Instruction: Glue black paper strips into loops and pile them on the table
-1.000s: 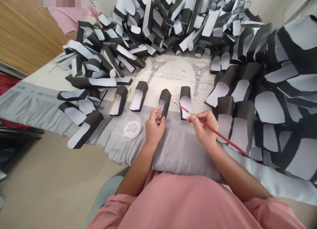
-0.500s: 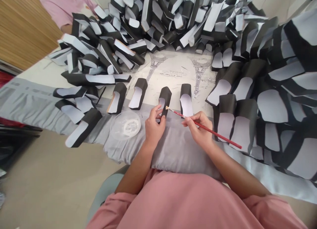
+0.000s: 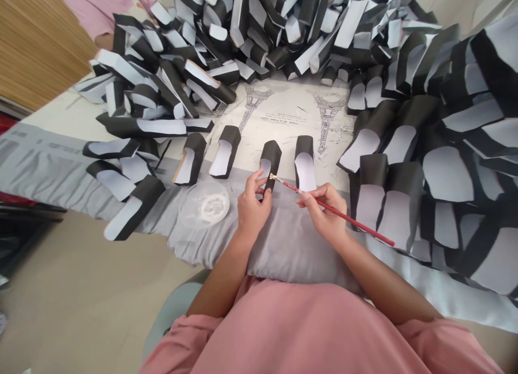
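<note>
My left hand (image 3: 251, 206) pinches the near end of a folded black paper piece with a white insert (image 3: 270, 161), holding it down on the cloth. My right hand (image 3: 324, 212) grips a thin red-handled paintbrush (image 3: 343, 216); its bristle tip touches the near right edge of that same piece. A second black piece (image 3: 304, 162) lies just right of it, and two more (image 3: 226, 150) lie to its left. A clear round dish of white paste (image 3: 204, 205) sits left of my left hand.
Big heaps of the same black-and-white folded pieces (image 3: 259, 34) ring the work area at back, left and right (image 3: 445, 147). The surface is a grey and cream cloth printed with towers (image 3: 283, 115). A person in pink (image 3: 101, 12) sits at the far left corner.
The brush tip has moved left from the right-hand piece to the piece under my left hand. The view has shifted slightly; my left hand stays on its piece.
</note>
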A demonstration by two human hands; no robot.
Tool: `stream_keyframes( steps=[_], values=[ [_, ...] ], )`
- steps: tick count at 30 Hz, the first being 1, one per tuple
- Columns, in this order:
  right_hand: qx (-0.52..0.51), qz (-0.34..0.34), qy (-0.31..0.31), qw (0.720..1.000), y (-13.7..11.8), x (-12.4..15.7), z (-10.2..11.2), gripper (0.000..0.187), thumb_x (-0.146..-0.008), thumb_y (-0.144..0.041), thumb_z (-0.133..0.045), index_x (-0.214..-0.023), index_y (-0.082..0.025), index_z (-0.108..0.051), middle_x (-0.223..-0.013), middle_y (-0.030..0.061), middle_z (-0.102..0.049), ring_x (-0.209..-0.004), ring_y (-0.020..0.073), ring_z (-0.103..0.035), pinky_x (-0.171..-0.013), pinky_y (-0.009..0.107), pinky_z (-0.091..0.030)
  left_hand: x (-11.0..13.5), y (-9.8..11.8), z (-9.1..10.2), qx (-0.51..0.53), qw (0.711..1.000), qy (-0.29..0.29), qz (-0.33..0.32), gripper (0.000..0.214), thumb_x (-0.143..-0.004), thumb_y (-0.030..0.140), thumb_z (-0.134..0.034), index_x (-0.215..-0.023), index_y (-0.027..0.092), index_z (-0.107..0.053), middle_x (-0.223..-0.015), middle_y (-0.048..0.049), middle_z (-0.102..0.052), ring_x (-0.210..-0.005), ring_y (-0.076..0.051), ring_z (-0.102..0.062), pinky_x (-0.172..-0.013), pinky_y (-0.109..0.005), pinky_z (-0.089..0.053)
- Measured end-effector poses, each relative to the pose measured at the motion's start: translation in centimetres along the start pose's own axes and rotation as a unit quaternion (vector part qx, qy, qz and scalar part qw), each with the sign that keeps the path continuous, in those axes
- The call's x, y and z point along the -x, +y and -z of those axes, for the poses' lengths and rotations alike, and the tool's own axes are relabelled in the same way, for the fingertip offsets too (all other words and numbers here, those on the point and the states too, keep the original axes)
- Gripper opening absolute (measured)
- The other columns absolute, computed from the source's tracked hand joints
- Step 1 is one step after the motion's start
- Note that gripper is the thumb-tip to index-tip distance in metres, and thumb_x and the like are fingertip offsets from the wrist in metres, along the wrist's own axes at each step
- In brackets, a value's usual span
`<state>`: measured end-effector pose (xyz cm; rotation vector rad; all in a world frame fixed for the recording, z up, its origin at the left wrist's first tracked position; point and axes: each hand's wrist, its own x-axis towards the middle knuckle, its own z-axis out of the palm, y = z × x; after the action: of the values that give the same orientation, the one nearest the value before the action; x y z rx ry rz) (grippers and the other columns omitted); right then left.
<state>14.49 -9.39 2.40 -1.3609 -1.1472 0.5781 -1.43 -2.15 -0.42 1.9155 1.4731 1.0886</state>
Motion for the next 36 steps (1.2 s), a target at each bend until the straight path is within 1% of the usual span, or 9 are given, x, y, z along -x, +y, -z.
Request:
stream_keyframes(
  steps=[11, 17, 22, 25, 27, 29, 32, 34, 36],
  values=[
    [0.015, 0.011, -0.001, 1.000, 0.0, 0.1, 0.1, 0.022, -0.091, -0.037, -0.067, -0.078, -0.022, -0.057, -0.069, -0.0003, -0.076, -0.062, 0.0136, -0.073, -0.059, 0.023, -0.054, 0.0, 0.0, 0.0, -0.001, 1.000, 0.003, -0.001, 0.046, -0.085, 0.014, -0.057, -0.129, 0.023, -0.051, -0.114, -0.0061, -0.075, -0.079, -0.014, -0.071, -0.083, -0.031, -0.055],
    [0.021, 0.008, -0.002, 1.000, -0.2, 0.0, 0.1, 0.023, -0.091, -0.040, -0.065, -0.077, -0.023, -0.056, -0.069, 0.0004, -0.076, -0.061, 0.0147, -0.073, -0.057, 0.025, -0.055, 0.0, 0.1, 0.0, 0.000, 1.000, 0.004, 0.003, 0.046, -0.084, 0.015, -0.058, -0.129, 0.023, -0.051, -0.114, -0.0065, -0.075, -0.078, -0.014, -0.070, -0.081, -0.030, -0.055],
    [-0.010, 0.027, 0.032, 0.999, 0.1, -0.1, 0.3, 0.024, -0.091, -0.041, -0.066, -0.079, -0.023, -0.056, -0.068, -0.0001, -0.074, -0.061, 0.0153, -0.072, -0.060, 0.028, -0.057, 0.0, 0.0, -0.1, -0.005, 1.000, 0.002, 0.005, 0.047, -0.084, 0.015, -0.058, -0.130, 0.024, -0.050, -0.114, -0.0066, -0.075, -0.081, -0.015, -0.071, -0.081, -0.031, -0.055],
    [-0.011, 0.040, 0.048, 0.998, 0.5, -0.1, 0.5, 0.020, -0.093, -0.041, -0.064, -0.085, -0.023, -0.057, -0.074, 0.0002, -0.075, -0.067, 0.0157, -0.073, -0.065, 0.029, -0.058, 0.0, -0.4, -0.2, -0.008, 1.000, -0.012, -0.002, 0.049, -0.085, 0.016, -0.056, -0.133, 0.024, -0.048, -0.117, -0.0074, -0.074, -0.083, -0.015, -0.071, -0.082, -0.031, -0.056],
    [0.017, 0.069, 0.041, 0.997, 0.6, -0.2, 0.5, 0.017, -0.096, -0.041, -0.059, -0.096, -0.024, -0.059, -0.085, 0.0015, -0.076, -0.076, 0.0158, -0.074, -0.070, 0.031, -0.058, 0.0, -0.7, -0.4, -0.014, 0.999, -0.042, -0.021, 0.052, -0.087, 0.019, -0.057, -0.137, 0.024, -0.045, -0.122, -0.0087, -0.072, -0.085, -0.016, -0.071, -0.082, -0.033, -0.056],
    [0.060, 0.109, 0.029, 0.992, 0.7, -0.2, 0.6, 0.017, -0.099, -0.040, -0.053, -0.105, -0.026, -0.060, -0.096, 0.0027, -0.076, -0.083, 0.0159, -0.073, -0.074, 0.033, -0.058, 0.1, -1.0, -0.5, -0.028, 0.995, -0.066, -0.063, 0.054, -0.089, 0.023, -0.058, -0.141, 0.023, -0.042, -0.128, -0.0113, -0.069, -0.093, -0.019, -0.071, -0.088, -0.036, -0.056],
    [0.108, 0.146, 0.022, 0.983, 0.8, -0.3, 0.7, 0.016, -0.099, -0.036, -0.052, -0.110, -0.027, -0.060, -0.101, 0.0030, -0.074, -0.086, 0.0160, -0.072, -0.076, 0.033, -0.058, 0.4, -0.6, -0.5, -0.077, 0.985, -0.047, -0.149, 0.049, -0.091, 0.027, -0.058, -0.138, 0.018, -0.048, -0.134, -0.0158, -0.064, -0.114, -0.026, -0.065, -0.101, -0.044, -0.051],
    [0.113, 0.155, 0.026, 0.981, 0.9, -0.4, 0.9, 0.016, -0.099, -0.032, -0.052, -0.113, -0.028, -0.060, -0.103, 0.0026, -0.074, -0.086, 0.0155, -0.072, -0.077, 0.033, -0.058, 0.8, 0.2, -0.4, -0.115, 0.973, -0.044, -0.194, 0.041, -0.094, 0.028, -0.054, -0.133, 0.017, -0.053, -0.135, -0.0169, -0.061, -0.123, -0.028, -0.060, -0.103, -0.044, -0.050],
    [0.106, 0.159, 0.037, 0.981, 0.9, -0.6, 1.0, 0.016, -0.100, -0.030, -0.052, -0.114, -0.028, -0.058, -0.107, 0.0026, -0.073, -0.087, 0.0151, -0.072, -0.079, 0.033, -0.058, 1.1, 1.5, -0.4, -0.149, 0.958, -0.093, -0.227, 0.034, -0.097, 0.025, -0.050, -0.130, 0.018, -0.057, -0.136, -0.0152, -0.061, -0.122, -0.027, -0.062, -0.098, -0.038, -0.052]
  ],
)
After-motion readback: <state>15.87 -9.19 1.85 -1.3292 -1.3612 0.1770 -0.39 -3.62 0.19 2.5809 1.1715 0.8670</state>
